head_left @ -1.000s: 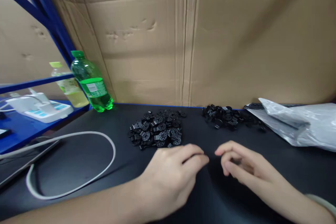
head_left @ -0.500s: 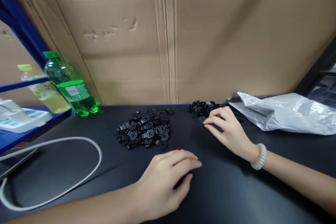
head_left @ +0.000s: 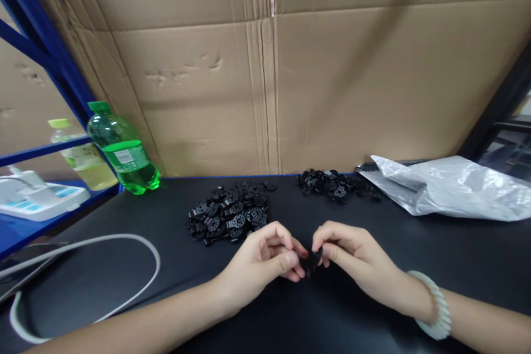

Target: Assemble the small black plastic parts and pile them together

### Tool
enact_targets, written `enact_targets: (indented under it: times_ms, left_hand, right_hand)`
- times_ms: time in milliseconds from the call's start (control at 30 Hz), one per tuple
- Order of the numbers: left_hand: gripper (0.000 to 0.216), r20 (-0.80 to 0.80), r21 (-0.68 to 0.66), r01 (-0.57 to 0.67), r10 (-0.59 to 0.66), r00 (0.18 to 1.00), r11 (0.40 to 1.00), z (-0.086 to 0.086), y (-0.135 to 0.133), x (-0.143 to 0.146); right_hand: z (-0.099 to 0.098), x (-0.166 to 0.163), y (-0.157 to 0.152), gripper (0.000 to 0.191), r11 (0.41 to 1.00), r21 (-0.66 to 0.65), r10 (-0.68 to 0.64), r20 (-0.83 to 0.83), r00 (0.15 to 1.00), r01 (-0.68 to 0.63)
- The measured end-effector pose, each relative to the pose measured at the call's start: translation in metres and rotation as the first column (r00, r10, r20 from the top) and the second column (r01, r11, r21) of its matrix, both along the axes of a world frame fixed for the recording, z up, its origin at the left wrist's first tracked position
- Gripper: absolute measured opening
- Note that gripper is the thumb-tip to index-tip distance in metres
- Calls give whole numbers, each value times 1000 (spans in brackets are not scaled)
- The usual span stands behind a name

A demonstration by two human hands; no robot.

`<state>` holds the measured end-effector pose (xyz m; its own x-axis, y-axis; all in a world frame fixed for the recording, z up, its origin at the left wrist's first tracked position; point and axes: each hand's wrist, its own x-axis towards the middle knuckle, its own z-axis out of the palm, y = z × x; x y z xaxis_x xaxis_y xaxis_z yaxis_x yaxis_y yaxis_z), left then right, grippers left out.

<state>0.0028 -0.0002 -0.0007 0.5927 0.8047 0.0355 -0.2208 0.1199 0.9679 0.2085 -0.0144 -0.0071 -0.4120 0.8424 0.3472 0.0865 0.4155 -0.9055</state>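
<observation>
My left hand [head_left: 265,260] and my right hand [head_left: 348,254] meet fingertip to fingertip low over the black table [head_left: 124,298]. Between them sits a small black plastic part [head_left: 312,259], pinched by both hands; how many pieces it is I cannot make out. Just beyond my left hand lies a pile of black perforated discs [head_left: 228,213]. A second, smaller pile of black parts [head_left: 334,183] lies further back, to the right of the first. My right wrist wears a pale bead bracelet [head_left: 433,310].
A crumpled clear plastic bag [head_left: 440,193] lies at the back right. A green bottle [head_left: 122,149] and a pale yellow bottle [head_left: 81,157] stand at the back left by a blue shelf frame. A white cable [head_left: 103,249] loops over the table's left. Cardboard [head_left: 332,77] walls the back.
My right hand came back from the smaller far pile to the table's front with a black part. My left hand lifted off the table and closed its fingers onto that part.
</observation>
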Motion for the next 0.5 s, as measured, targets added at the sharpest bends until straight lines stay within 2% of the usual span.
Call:
enact_targets:
  times_ms: [67,200,300,367,433,500]
  left_hand:
    - [29,7,-28,31,-31,999,999,-1,0,1]
    - [38,-49,-115,98,-105,993,988,1,-4,5]
    - [36,-107,-147,61,-77,991,987,4,-9,7]
    - [31,-128,-112,-11,-4,992,994,5,-11,8]
    - [28,-152,-73,-103,91,984,992,6,-11,8]
    - [27,-182,-58,-165,152,971,985,5,-10,7]
  right_hand:
    - [0,-1,-1,14,998,61,33,47,998,-36]
    - [0,-2,-2,17,990,142,-20,90,996,7]
    - [-1,-2,-2,20,990,138,-22,90,996,9]
    - [-2,-3,-3,17,997,73,3,84,996,-9]
    - [-2,-5,-6,16,995,-92,39,37,999,-35]
    - [-1,-5,-8,22,962,-259,89,-10,996,-88]
